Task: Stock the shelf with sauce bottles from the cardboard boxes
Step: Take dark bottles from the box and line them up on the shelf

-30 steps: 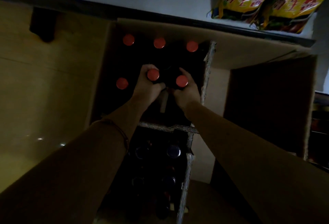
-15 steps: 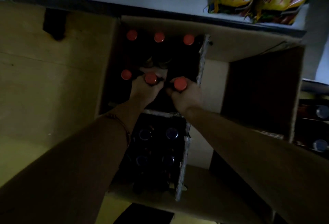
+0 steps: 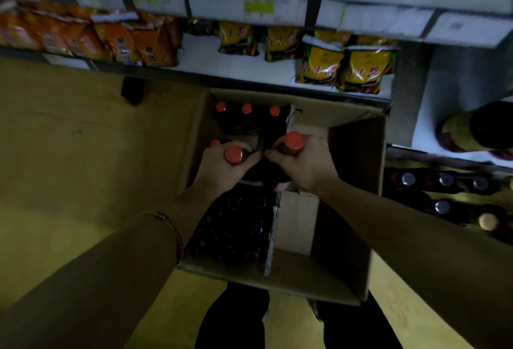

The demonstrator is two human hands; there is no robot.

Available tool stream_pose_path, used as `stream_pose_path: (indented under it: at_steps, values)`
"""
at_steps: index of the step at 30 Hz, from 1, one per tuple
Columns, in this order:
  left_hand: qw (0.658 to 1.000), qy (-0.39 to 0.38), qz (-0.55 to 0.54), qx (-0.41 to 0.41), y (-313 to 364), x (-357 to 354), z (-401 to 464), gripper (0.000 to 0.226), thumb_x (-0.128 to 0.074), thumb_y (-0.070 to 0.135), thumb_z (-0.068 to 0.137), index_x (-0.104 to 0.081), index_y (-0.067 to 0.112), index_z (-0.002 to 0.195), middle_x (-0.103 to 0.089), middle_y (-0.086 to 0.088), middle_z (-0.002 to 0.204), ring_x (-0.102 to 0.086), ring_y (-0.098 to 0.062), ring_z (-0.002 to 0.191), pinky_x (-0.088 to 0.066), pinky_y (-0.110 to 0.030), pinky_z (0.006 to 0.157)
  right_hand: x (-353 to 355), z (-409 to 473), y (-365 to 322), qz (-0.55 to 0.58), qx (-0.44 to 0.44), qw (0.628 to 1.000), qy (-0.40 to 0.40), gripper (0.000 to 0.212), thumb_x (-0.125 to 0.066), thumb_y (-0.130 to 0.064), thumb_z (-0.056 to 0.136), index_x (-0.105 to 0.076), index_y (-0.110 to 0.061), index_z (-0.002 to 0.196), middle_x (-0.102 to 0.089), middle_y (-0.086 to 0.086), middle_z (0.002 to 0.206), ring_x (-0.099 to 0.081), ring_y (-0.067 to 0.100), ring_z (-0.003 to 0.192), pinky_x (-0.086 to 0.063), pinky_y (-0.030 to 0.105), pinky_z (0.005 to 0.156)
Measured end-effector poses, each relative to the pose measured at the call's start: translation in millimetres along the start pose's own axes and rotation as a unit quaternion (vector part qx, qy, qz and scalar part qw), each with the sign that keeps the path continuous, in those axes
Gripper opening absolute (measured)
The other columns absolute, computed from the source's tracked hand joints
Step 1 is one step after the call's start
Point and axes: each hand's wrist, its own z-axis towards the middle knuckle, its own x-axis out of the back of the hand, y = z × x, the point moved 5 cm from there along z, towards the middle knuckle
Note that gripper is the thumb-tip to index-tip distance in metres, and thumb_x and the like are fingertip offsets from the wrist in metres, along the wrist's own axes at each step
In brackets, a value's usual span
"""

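An open cardboard box (image 3: 358,210) sits on the floor below the shelf. My left hand (image 3: 222,171) grips the neck of a dark sauce bottle with a red cap (image 3: 233,155). My right hand (image 3: 305,162) grips a second red-capped bottle (image 3: 293,142), lifted higher above the box. Three more red-capped bottles (image 3: 246,108) stand at the box's far end, and another red cap (image 3: 214,142) peeks out beside my left hand. Dark-capped bottles (image 3: 236,226) fill the near compartment.
The white shelf (image 3: 211,57) holds orange packets (image 3: 144,43) and yellow packets (image 3: 344,68). To the right, a lower shelf carries silver-capped bottles (image 3: 444,182) and a large jar (image 3: 472,132). My legs (image 3: 238,318) stand on yellow floor before the box.
Both hands have lifted their red-capped bottles up out of the box, the right one higher. The view has pulled back and tilted up, showing more of the shelf.
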Motion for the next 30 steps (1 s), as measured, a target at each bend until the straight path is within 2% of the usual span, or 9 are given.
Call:
stream_pose_path:
  at_steps: [2, 4, 7, 11, 15, 19, 23, 26, 30]
  values:
    - [1.0, 0.007, -0.02, -0.021, 30.6, 13.8, -18.9, 0.017, -0.075, 0.024, 0.082, -0.076, 0.01, 0.091, -0.065, 0.014, 0.093, -0.051, 0.018, 0.091, -0.03, 0.008, 0.075, 26.4, -22.1, -26.0, 0.004, 0.034, 0.999, 0.037, 0.013, -0.072, -0.024, 0.083, -0.068, -0.014, 0.076, -0.069, 0.003, 0.081, -0.063, 0.012, 0.078, -0.045, 0.007, 0.059]
    - [0.999, -0.004, -0.05, -0.015, 61.7, 29.4, -42.7, 0.017, -0.074, 0.026, 0.083, -0.076, 0.013, 0.093, -0.061, 0.018, 0.098, -0.053, 0.011, 0.102, -0.031, 0.009, 0.079, 53.4, -48.5, -50.1, 0.004, 0.054, 0.996, 0.064, 0.015, -0.072, -0.018, 0.082, -0.071, -0.007, 0.072, -0.072, 0.004, 0.078, -0.064, 0.012, 0.074, -0.045, 0.013, 0.064]
    - [0.995, -0.02, -0.089, -0.025, 110.6, 55.0, -76.9, 0.015, -0.074, 0.027, 0.082, -0.075, 0.014, 0.09, -0.068, 0.015, 0.095, -0.061, 0.011, 0.088, -0.045, -0.004, 0.082, 98.2, -84.3, -88.6, 0.039, 0.068, 0.994, 0.076, 0.017, -0.072, -0.01, 0.081, -0.069, -0.02, 0.068, -0.069, -0.003, 0.074, -0.061, 0.004, 0.068, -0.047, 0.012, 0.068]
    - [0.99, -0.004, -0.042, -0.133, 196.2, 95.9, -125.4, 0.021, -0.073, 0.035, 0.082, -0.075, 0.014, 0.079, -0.072, 0.004, 0.073, -0.067, -0.001, 0.071, -0.054, -0.019, 0.07, 159.7, -132.6, -143.9, 0.061, 0.109, 0.984, 0.125, 0.022, -0.073, -0.017, 0.082, -0.066, -0.029, 0.065, -0.067, -0.007, 0.07, -0.061, 0.0, 0.066, -0.047, 0.016, 0.065]
    - [0.965, -0.002, 0.028, -0.262, 272.0, 121.5, -164.8, 0.036, -0.064, 0.044, 0.085, -0.074, 0.013, 0.069, -0.07, -0.001, 0.063, -0.067, -0.012, 0.061, -0.052, -0.034, 0.059, 204.3, -185.0, -190.3, 0.056, 0.145, 0.972, 0.175, 0.021, -0.073, -0.019, 0.082, -0.07, -0.005, 0.068, -0.068, 0.017, 0.069, -0.063, 0.024, 0.07, -0.049, 0.036, 0.066]
    - [0.943, -0.009, 0.076, -0.324, 328.6, 141.4, -187.5, 0.047, -0.054, 0.054, 0.077, -0.074, 0.012, 0.066, -0.069, -0.002, 0.061, -0.066, -0.017, 0.058, -0.051, -0.035, 0.057, 238.5, -236.2, -236.3, 0.033, 0.181, 0.962, 0.204, 0.04, -0.067, -0.038, 0.072, -0.066, 0.0, 0.063, -0.064, 0.02, 0.064, -0.062, 0.032, 0.066, -0.049, 0.047, 0.064]
    - [0.903, -0.025, 0.091, -0.42, 389.2, 164.4, -216.3, 0.056, -0.051, 0.055, 0.076, -0.07, 0.004, 0.061, -0.068, -0.011, 0.06, -0.065, -0.027, 0.058, -0.05, -0.039, 0.056, 269.9, -295.2, -284.1, 0.017, 0.189, 0.947, 0.259, 0.036, -0.07, -0.029, 0.076, -0.066, 0.003, 0.061, -0.065, 0.02, 0.064, -0.062, 0.031, 0.066, -0.046, 0.041, 0.062]
    - [0.866, -0.046, 0.074, -0.493, 433.7, 181.8, -248.5, 0.051, -0.055, 0.048, 0.075, -0.07, 0.001, 0.061, -0.068, -0.012, 0.058, -0.065, -0.027, 0.055, -0.049, -0.04, 0.053, 293.0, -340.6, -312.1, 0.031, 0.194, 0.933, 0.303, 0.025, -0.071, -0.022, 0.079, -0.07, -0.006, 0.06, -0.07, 0.006, 0.062, -0.066, 0.019, 0.063, -0.052, 0.035, 0.064]
    - [0.845, -0.091, 0.03, -0.526, 482.8, 200.5, -281.3, 0.045, -0.06, 0.043, 0.071, -0.068, 0.0, 0.061, -0.068, -0.015, 0.061, -0.066, -0.032, 0.06, -0.053, -0.046, 0.059, 321.2, -397.8, -342.0, 0.033, 0.196, 0.91, 0.365, 0.024, -0.071, -0.022, 0.08, -0.072, -0.007, 0.061, -0.071, 0.001, 0.061, -0.067, 0.012, 0.06, -0.051, 0.027, 0.061]
